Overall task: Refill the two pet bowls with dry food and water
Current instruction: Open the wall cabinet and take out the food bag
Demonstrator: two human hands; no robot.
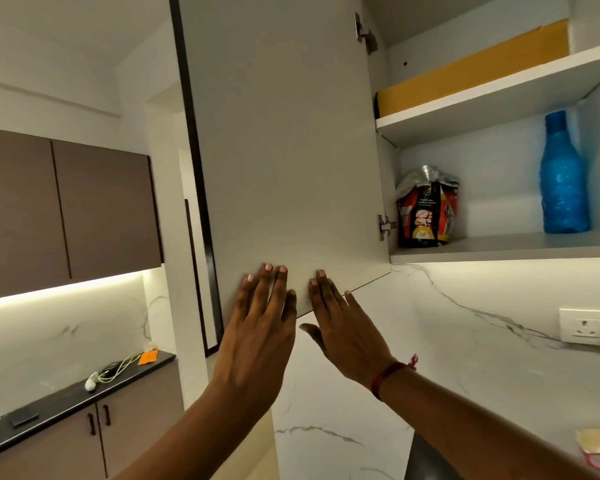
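Fig.: left hand (pixel 257 327) & right hand (pixel 345 332), fingers straight, flat on open cabinet door (pixel 284 140), centre frame, holding nothing; prob. pushing it clear. Food bag (pixel 426 209) & blue bottle (pixel 563 181) on lower shelf (pixel 499 247), right.

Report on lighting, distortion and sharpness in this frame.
Head view: the strip light under the wall cabinets glares brightest; the wide-angle lens bows the cabinet door; the food bag print is too soft to read; the blue bottle is evenly lit; left hand and right hand look fairly sharp.
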